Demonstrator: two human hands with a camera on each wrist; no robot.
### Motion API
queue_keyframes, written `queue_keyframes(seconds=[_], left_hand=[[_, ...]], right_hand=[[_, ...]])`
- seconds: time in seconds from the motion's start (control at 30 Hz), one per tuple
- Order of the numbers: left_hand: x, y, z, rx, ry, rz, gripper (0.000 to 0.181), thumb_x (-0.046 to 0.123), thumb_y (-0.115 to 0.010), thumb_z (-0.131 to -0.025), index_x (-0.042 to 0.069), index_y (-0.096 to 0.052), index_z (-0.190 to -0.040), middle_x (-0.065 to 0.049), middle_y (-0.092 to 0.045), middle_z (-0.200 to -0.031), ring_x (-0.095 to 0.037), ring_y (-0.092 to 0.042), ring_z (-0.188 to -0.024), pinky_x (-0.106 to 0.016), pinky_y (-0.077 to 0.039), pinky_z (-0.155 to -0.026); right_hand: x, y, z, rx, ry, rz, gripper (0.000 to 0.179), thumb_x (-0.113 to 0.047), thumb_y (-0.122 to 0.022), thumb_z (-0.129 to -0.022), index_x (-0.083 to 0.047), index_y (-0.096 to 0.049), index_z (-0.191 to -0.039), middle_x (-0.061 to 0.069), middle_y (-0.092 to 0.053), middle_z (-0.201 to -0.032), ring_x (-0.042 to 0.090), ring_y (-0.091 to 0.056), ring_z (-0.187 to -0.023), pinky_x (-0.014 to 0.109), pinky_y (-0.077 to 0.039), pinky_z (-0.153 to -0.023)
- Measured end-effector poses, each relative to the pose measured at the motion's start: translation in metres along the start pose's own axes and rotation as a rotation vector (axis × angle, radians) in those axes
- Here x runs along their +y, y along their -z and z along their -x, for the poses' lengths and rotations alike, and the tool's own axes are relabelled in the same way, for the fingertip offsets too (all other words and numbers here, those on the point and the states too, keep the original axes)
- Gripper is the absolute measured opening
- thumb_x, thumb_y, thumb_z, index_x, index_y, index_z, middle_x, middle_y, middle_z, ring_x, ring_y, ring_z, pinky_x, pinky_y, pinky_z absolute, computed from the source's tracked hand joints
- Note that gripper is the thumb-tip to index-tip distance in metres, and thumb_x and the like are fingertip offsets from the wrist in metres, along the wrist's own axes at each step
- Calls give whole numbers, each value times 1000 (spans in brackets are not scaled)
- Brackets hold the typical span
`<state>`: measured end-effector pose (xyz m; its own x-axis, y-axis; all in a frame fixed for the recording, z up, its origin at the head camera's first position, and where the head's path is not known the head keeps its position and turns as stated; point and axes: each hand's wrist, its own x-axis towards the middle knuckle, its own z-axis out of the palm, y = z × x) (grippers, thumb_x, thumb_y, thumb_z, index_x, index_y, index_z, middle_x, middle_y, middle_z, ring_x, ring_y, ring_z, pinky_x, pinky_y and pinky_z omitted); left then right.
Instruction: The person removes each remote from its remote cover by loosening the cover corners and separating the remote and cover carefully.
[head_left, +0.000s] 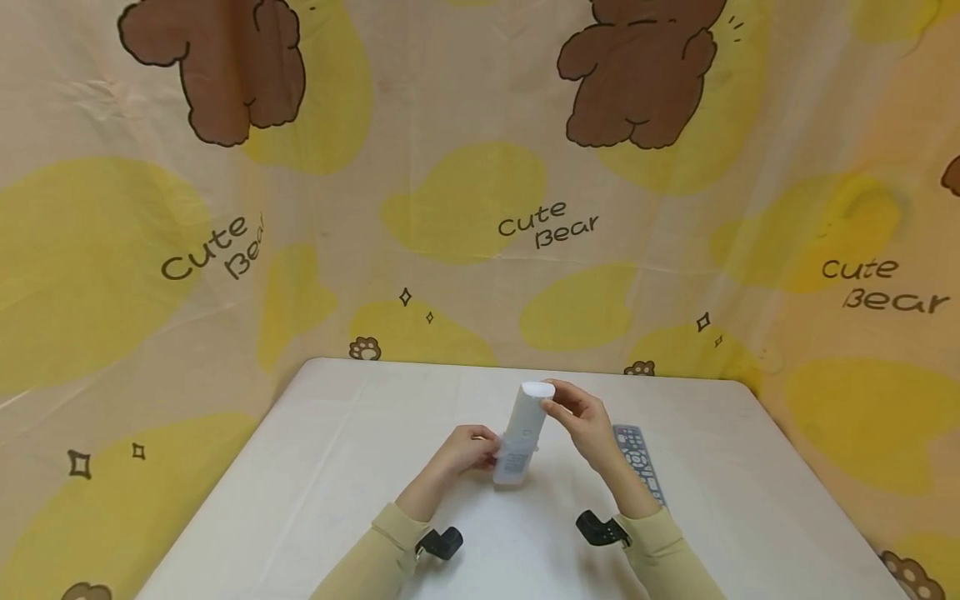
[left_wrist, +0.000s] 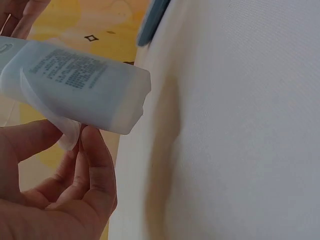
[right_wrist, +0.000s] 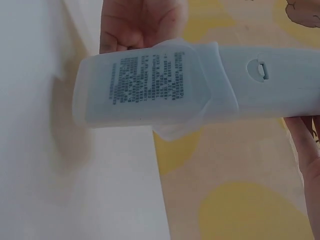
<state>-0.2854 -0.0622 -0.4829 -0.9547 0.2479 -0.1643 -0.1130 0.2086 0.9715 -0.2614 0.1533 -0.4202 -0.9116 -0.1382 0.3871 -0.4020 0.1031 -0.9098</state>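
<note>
A white remote control [head_left: 531, 412] stands tilted over the table, its back with a battery cover latch showing in the right wrist view. A translucent soft sleeve [right_wrist: 200, 85] covers its lower part, and printed text shows through it. My right hand [head_left: 588, 423] holds the remote near its upper end, thumb and fingers on opposite edges. Low on the other side, my left hand [head_left: 467, 452] pinches a loose fold of the sleeve [left_wrist: 71, 132] between thumb and fingers. The remote's button side faces away in all views.
A second, grey-blue remote [head_left: 636, 450] with many buttons lies on the white table [head_left: 360, 450], partly behind the right forearm. A printed bear curtain [head_left: 450, 275] hangs behind the table. Each wrist wears a black camera [head_left: 442, 543].
</note>
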Motion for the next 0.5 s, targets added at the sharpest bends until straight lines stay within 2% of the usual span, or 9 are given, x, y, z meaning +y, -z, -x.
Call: queue_keyframes(seconds=[0.17, 0.27, 0.5], left_hand=[[1, 2, -1, 64, -40, 42, 19, 5, -64, -87, -10, -62, -98, -11, -65, -85, -12, -62, -64, -27, -58, -63], [3, 4, -1, 99, -63, 84, 19, 5, -65, -87, -11, -62, -97, -10, -66, -83, -9, -60, -60, -26, -58, -63], [13, 12, 2, 147, -65, 156, 21, 4, -65, -87, -13, -61, -99, -12, -66, -83, -11, -62, -64, -29, -59, -68]], right_hand=[[1, 4, 1, -24, 26, 20, 37, -15, -65, -89, 2, -58, -122, -1, -63, -109, 7, -60, -97, 19, -52, -85], [2, 9, 2, -31, 43, 42, 36, -14, -64, -90, 1, -58, -122, 4, -64, -111, 6, -61, -98, 20, -53, -85], [4, 19, 5, -95, 27, 62, 35, -16, -63, -91, -4, -58, -123, 14, -62, -120, 7, -63, -100, 24, -53, -87]])
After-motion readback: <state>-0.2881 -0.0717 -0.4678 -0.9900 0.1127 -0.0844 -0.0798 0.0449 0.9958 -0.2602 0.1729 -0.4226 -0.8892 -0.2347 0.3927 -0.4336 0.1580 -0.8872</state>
